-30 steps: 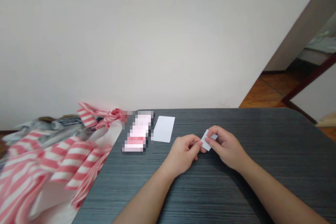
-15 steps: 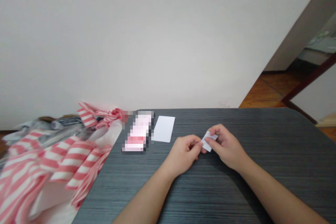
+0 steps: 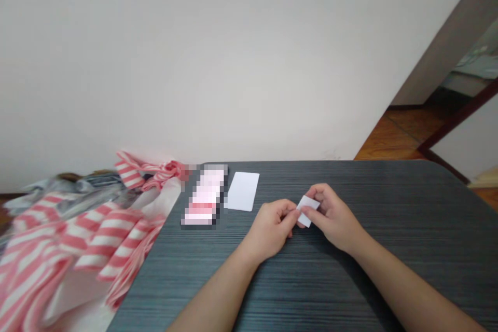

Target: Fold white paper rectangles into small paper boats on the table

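Observation:
A small folded piece of white paper [image 3: 309, 202] is held between my two hands, just above the dark table. My left hand [image 3: 271, 229] pinches its left corner between thumb and fingers. On the other side, my right hand [image 3: 337, 220] grips it with the thumb lying across its face and the fingers curled behind. The fingertips hide part of the paper's edges. To the left of my left hand, a white rectangular sheet or stack with rounded corners [image 3: 243, 191] lies flat on the table.
A blurred-out pink and white rectangle with a dark edge [image 3: 206, 192] lies on the table [image 3: 408, 207] near its left edge. Striped red-and-white cloth [image 3: 105, 238] is heaped beyond that edge. A pale wall [image 3: 249, 62] stands directly behind the table.
The folded paper has tilted slightly in my fingers, and its flat face shows more evenly. My right thumb and fingers have shifted a little left. My left hand is almost unmoved.

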Action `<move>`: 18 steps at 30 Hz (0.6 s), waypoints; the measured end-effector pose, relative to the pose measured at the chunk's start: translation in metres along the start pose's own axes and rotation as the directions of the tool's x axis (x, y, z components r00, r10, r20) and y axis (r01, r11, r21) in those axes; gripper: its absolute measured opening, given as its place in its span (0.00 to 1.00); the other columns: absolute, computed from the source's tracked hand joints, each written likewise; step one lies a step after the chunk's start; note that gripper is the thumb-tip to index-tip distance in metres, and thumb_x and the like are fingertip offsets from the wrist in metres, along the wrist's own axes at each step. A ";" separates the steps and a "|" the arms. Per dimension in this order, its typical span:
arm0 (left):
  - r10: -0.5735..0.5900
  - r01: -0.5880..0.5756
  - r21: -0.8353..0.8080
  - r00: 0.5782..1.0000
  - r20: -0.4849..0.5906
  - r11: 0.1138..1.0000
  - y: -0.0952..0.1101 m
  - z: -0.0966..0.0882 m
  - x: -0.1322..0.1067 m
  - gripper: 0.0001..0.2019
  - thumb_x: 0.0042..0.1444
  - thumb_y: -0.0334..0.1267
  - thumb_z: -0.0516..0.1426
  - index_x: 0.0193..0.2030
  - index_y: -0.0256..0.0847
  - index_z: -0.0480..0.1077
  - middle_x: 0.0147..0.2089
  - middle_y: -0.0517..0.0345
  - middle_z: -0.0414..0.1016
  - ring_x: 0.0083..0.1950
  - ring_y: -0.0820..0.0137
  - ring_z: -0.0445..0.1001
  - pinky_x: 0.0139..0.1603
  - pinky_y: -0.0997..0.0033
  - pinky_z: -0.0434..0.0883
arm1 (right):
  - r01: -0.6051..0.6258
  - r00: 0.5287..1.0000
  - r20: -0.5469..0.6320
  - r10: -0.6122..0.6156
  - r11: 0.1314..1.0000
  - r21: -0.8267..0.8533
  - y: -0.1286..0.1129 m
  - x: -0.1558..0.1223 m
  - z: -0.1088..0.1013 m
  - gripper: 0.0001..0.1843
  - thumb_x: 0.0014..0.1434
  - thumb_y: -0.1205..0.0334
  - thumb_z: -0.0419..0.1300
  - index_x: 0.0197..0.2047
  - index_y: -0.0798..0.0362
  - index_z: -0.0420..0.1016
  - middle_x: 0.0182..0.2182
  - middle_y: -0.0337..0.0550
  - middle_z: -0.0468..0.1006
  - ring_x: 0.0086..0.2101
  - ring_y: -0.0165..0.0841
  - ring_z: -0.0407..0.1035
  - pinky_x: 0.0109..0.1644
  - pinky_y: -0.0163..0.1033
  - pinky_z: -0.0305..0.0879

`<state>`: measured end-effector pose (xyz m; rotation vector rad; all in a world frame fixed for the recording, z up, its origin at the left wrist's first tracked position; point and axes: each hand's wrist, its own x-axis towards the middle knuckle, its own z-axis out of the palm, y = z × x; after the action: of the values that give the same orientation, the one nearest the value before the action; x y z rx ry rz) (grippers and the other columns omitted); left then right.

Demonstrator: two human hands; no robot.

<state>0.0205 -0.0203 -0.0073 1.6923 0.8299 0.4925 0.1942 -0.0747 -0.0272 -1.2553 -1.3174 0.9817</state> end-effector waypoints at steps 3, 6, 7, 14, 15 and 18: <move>-0.008 0.008 0.005 1.000 -0.006 1.000 -0.002 0.000 0.000 0.16 0.62 0.47 0.52 0.32 0.38 0.73 0.20 0.62 0.68 0.22 0.75 0.65 0.25 0.78 0.60 | -0.008 1.000 0.016 0.008 1.000 0.029 0.000 0.002 -0.002 0.19 0.59 0.58 0.61 0.50 0.49 0.60 0.35 0.40 0.74 0.32 0.32 0.73 0.35 0.37 0.69; -0.004 0.004 0.010 1.000 -0.011 1.000 -0.004 -0.001 0.001 0.17 0.63 0.47 0.51 0.33 0.38 0.73 0.20 0.62 0.68 0.22 0.74 0.66 0.25 0.77 0.60 | -0.075 0.996 0.049 0.074 0.997 0.020 -0.002 0.002 -0.005 0.14 0.59 0.58 0.62 0.45 0.50 0.64 0.34 0.41 0.77 0.32 0.33 0.73 0.35 0.37 0.68; -0.002 0.002 0.010 1.000 -0.012 1.000 -0.005 -0.001 0.001 0.17 0.63 0.47 0.51 0.33 0.38 0.74 0.20 0.62 0.68 0.22 0.74 0.66 0.26 0.77 0.60 | -0.102 0.993 0.064 0.102 0.995 0.003 -0.002 0.002 -0.005 0.11 0.59 0.57 0.61 0.42 0.51 0.65 0.32 0.40 0.77 0.30 0.32 0.72 0.33 0.36 0.67; -0.009 0.009 -0.003 1.000 0.002 1.000 -0.004 -0.001 0.001 0.18 0.63 0.48 0.50 0.33 0.38 0.74 0.20 0.62 0.68 0.22 0.74 0.65 0.26 0.77 0.60 | -0.210 0.968 0.112 0.226 0.967 -0.143 -0.010 0.001 -0.007 0.10 0.60 0.57 0.59 0.31 0.53 0.70 0.17 0.31 0.66 0.17 0.25 0.58 0.21 0.31 0.52; -0.014 0.014 -0.007 1.000 0.003 1.000 -0.004 -0.001 0.001 0.18 0.63 0.48 0.51 0.33 0.38 0.74 0.20 0.62 0.68 0.22 0.74 0.65 0.25 0.77 0.60 | -0.217 0.966 0.111 0.233 0.966 -0.141 -0.010 0.001 -0.008 0.10 0.60 0.57 0.59 0.31 0.53 0.70 0.16 0.30 0.65 0.17 0.25 0.57 0.21 0.31 0.51; -0.013 0.013 -0.013 1.000 0.000 1.000 -0.004 -0.001 0.001 0.17 0.63 0.48 0.51 0.33 0.38 0.74 0.20 0.62 0.69 0.22 0.74 0.66 0.25 0.77 0.60 | -0.231 0.963 0.110 0.246 0.964 -0.129 -0.011 0.001 -0.008 0.10 0.60 0.56 0.60 0.31 0.53 0.70 0.16 0.30 0.65 0.16 0.25 0.56 0.20 0.31 0.50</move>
<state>0.0197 -0.0188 -0.0107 1.6740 0.8351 0.4882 0.2003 -0.0754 -0.0156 -1.4875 -1.3557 1.1837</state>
